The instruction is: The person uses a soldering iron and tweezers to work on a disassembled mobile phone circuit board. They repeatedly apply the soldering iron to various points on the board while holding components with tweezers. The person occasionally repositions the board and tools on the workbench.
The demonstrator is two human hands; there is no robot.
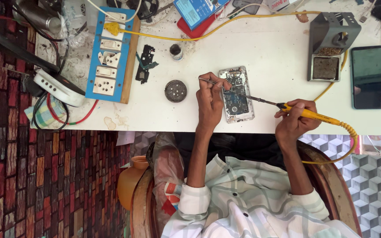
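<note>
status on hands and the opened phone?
Left hand pinches tweezers. Right hand grips soldering iron, tip over opened phone. Nothing in the way.

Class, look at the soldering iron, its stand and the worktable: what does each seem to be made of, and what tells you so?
Soldering iron: thin dark metal shaft, yellow handle probably plastic, from its smooth even colour; the right hand grips it.
Stand: grey sheet metal, judging by the flat folded panels with matte paint.
Worktable: smooth white top, likely laminate, stained in places; the core is hidden.
</note>
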